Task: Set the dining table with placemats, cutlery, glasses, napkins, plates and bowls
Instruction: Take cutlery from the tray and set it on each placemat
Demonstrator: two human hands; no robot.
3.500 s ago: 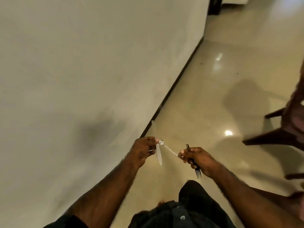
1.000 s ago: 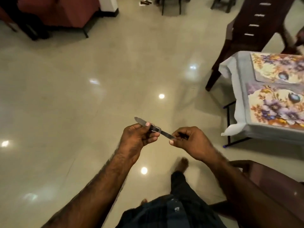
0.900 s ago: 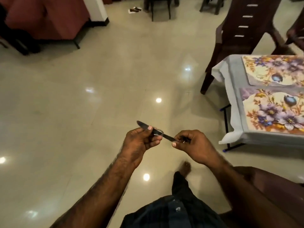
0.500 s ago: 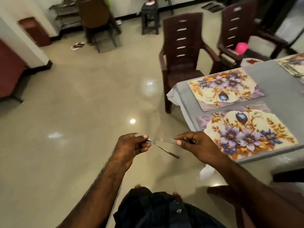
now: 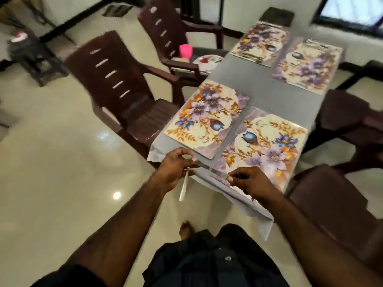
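Steel cutlery has arrived at the dining table [image 5: 267, 88]: half a second back the person was short of the near corner, looking across open floor; now both hands hang over that corner, so laying can start. Left hand [image 5: 176, 170] is curled round two pieces, a pale blade-like piece [image 5: 183, 188] pointing down from the fist and a knife [image 5: 209, 169] running across to the right hand [image 5: 251, 182], whose thumb and fingers pinch its far end. More cutlery may sit inside the right fist; cannot tell. Placemats: four, floral, in two pairs, the near pair [image 5: 209, 119] [image 5: 267, 146] bare, the far pair [image 5: 261, 42] [image 5: 308, 66] seemingly carrying thin metal pieces, too blurred to confirm. Chairs in view: five. One pink cup [image 5: 186, 50] and one plate [image 5: 208, 60] wait on a chair seat [image 5: 199, 53]. No glasses, napkins or bowls on the table yet; task looks early.
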